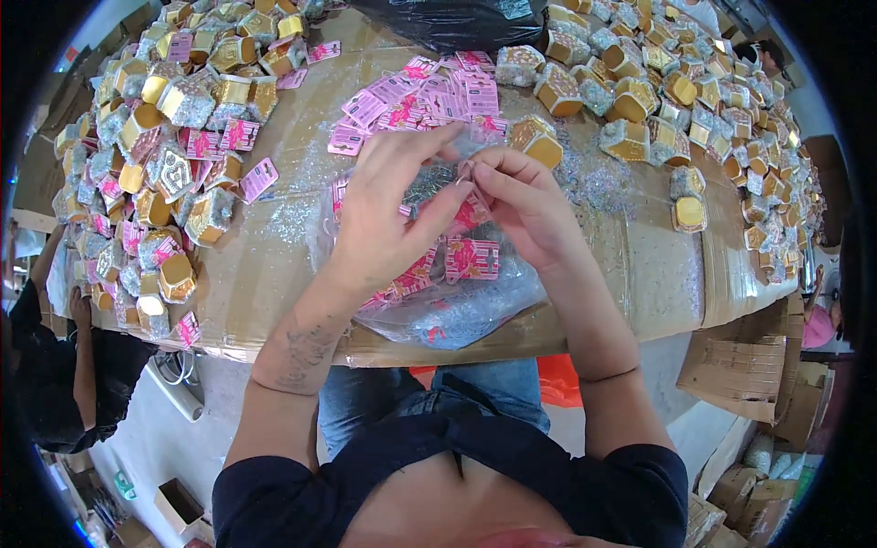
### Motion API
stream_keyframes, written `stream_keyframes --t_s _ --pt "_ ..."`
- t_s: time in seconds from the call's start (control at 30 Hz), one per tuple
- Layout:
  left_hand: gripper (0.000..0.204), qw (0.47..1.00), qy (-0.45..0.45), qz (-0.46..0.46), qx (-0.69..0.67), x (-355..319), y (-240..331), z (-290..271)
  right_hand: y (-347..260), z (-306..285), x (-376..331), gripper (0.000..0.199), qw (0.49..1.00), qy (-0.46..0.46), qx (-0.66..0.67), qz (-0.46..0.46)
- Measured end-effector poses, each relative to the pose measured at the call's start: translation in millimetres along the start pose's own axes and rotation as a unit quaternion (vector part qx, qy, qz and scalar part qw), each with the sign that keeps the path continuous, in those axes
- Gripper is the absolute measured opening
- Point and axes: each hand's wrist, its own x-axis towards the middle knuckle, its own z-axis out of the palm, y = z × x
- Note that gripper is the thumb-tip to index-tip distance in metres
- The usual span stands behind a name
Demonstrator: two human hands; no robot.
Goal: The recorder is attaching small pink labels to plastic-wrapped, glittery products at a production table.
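Over the middle of the cardboard-covered table, my right hand [527, 203] pinches the top edge of a pink patterned card tag [472, 215], by a small pale loop. My left hand [388, 196] is beside it, its thumb near the loop and its fingers arched well apart from the thumb. Any hold by the left fingers behind the thumb is hidden. Under both hands lies a clear plastic bag [448, 320] with more pink tags [472, 259] on it. Thin dark wires or strings [429, 187] show between my hands.
Piles of small gold house-shaped ornaments [169, 183] with glittery sides cover the left; more ornaments [630, 98] fill the right. A heap of pink tags [429, 96] lies ahead, below a black plastic bag [457, 20]. Cardboard boxes [735, 365] stand at right. Another person's arm [82, 365] is at left.
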Motion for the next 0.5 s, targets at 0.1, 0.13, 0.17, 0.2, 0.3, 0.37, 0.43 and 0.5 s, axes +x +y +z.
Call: stream_keyframes --t_s 0.1,0.13,0.17,0.2,0.3,0.37,0.43,0.5 --pt "0.038 1.0 0.01 0.003 -0.014 -0.2 -8.3 1.3 1.9 2.2 -0.4 0.012 0.996 -0.06 0.069 0.02" --pt "0.035 0.997 -0.003 -0.009 -0.073 -1.8 -13.6 3.0 4.2 2.6 -0.7 0.012 0.995 -0.051 0.079 0.032" --pt "0.032 0.991 -0.015 -0.021 -0.132 -3.6 -17.0 4.2 5.7 2.7 -0.7 0.011 0.994 -0.041 0.089 0.043" --pt "0.032 0.991 -0.015 -0.021 -0.132 -4.9 -18.4 6.2 6.4 1.7 -0.5 0.011 0.994 -0.041 0.089 0.044" --pt "0.026 0.949 -0.028 -0.097 -0.298 -7.5 -20.9 10.9 6.3 0.7 -0.4 0.009 0.99 -0.062 0.11 0.067" --pt "0.018 0.924 -0.029 -0.105 -0.366 -8.8 -22.4 12.2 4.2 4.5 -2.4 0.008 0.988 -0.063 0.113 0.081" --pt "0.013 0.903 -0.019 -0.127 -0.41 -11.1 -20.9 15.3 1.4 7.6 -4.1 0.007 0.987 -0.069 0.11 0.091" --pt "0.009 0.879 -0.01 -0.149 -0.453 -12.0 -17.9 16.4 1.7 8.5 -5.1 0.007 0.986 -0.075 0.107 0.099"
